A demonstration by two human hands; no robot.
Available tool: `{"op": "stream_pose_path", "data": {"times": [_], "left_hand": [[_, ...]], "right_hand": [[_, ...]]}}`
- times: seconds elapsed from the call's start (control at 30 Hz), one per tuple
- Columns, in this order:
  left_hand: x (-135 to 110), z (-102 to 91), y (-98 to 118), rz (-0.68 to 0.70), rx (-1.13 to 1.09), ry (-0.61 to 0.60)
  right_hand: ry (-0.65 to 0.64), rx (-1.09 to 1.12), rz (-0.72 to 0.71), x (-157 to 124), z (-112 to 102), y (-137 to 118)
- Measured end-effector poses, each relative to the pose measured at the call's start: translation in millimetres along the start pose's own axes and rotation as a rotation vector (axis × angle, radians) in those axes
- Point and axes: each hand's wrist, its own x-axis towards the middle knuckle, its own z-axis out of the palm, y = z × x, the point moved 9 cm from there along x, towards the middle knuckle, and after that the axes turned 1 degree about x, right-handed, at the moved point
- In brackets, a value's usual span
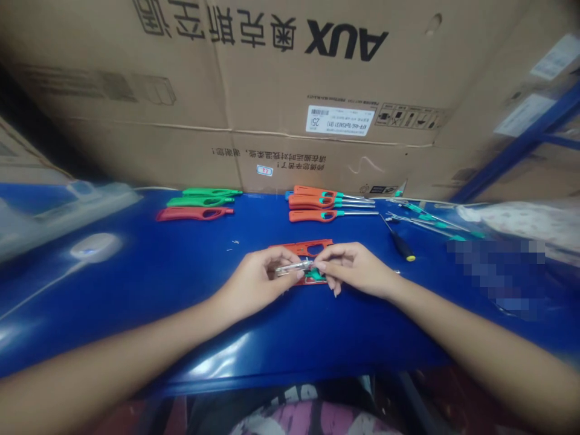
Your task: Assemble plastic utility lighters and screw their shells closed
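Observation:
My left hand [258, 279] is closed around a clear lighter fuel tank [289, 269], held between thumb and fingers above the table. At the tank's right end, the thumb and fingertips of my right hand [357, 270] pinch together; whether they grip the tank's tip or a small part on it is hidden. Just behind my hands lies an orange lighter shell half [296, 248] with a finger hole. Beneath my fingertips is another orange piece, partly covered, with a green trigger part [313, 275] at it.
Assembled orange lighters [312, 215] lie at the back middle, with green [199, 201] and red [193, 214] handles to their left. A screwdriver [402, 244] and several metal rods with green parts [430, 223] lie right. A white round device [96, 246] sits left; a large carton [263, 90] stands behind.

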Motion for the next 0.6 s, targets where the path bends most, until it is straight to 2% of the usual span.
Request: {"op": "stream_pose_path", "data": {"times": [0.2, 0.43, 0.6], "left_hand": [[-1.0, 2.0, 2.1, 0.047, 0.025, -0.024], [-4.4, 6.8, 1.8, 0.073, 0.108, -0.062], [-4.3, 8.9, 3.2, 0.096, 0.143, -0.078]], "right_hand": [[0.001, 0.007, -0.024, 0.0, -0.9, -1.2], [-0.088, -0.025, -0.089, -0.7, 7.2, -5.1], [-0.070, -0.063, -0.089, -1.5, 5.5, -4.5]]}}
